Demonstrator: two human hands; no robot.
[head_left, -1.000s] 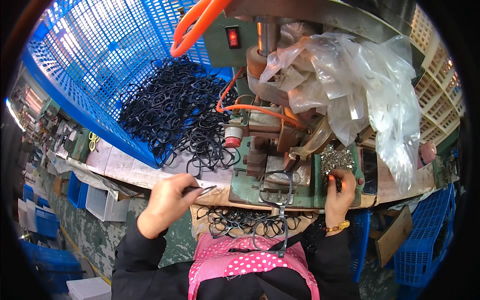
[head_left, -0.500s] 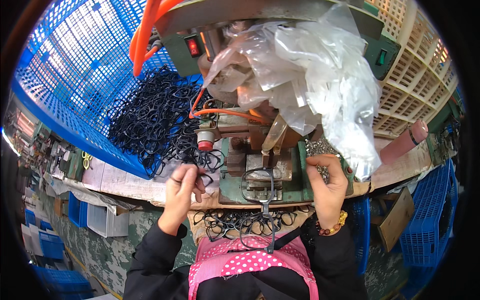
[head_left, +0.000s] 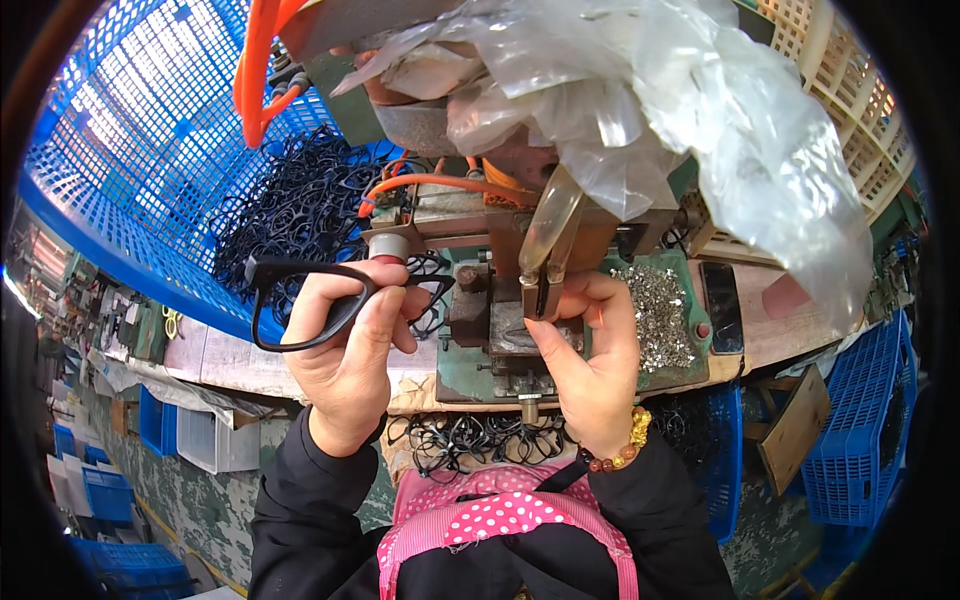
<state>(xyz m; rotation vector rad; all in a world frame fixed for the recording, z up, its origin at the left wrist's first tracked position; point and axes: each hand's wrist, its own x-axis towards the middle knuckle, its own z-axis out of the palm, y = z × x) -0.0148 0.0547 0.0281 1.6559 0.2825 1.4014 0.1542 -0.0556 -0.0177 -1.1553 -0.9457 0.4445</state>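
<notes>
My left hand (head_left: 350, 350) grips a black eyeglass frame (head_left: 285, 345), raised above the table left of a small green bench press (head_left: 465, 375). One rim of the frame sticks out to the left of my fingers. At the press head, the thumb and forefinger of my right hand (head_left: 597, 355) are pinched together beside the clear tube and the narrow tip under it. What they hold, if anything, is too small to make out. Right of that hand lies a heap of tiny shiny metal parts (head_left: 655, 315) on the green base.
A blue basket (head_left: 120, 230) with a heap of dark frames (head_left: 280, 220) stands at the left. More frames (head_left: 480, 440) lie on brown paper before me. Clear plastic sheeting (head_left: 720, 130) drapes over the press. A dark phone (head_left: 722, 305) lies right of the metal parts.
My left hand has risen from the loose frames with an eyeglass frame. My right hand has moved left from the metal parts to the press head. The frame hanging at the press is gone from there.
</notes>
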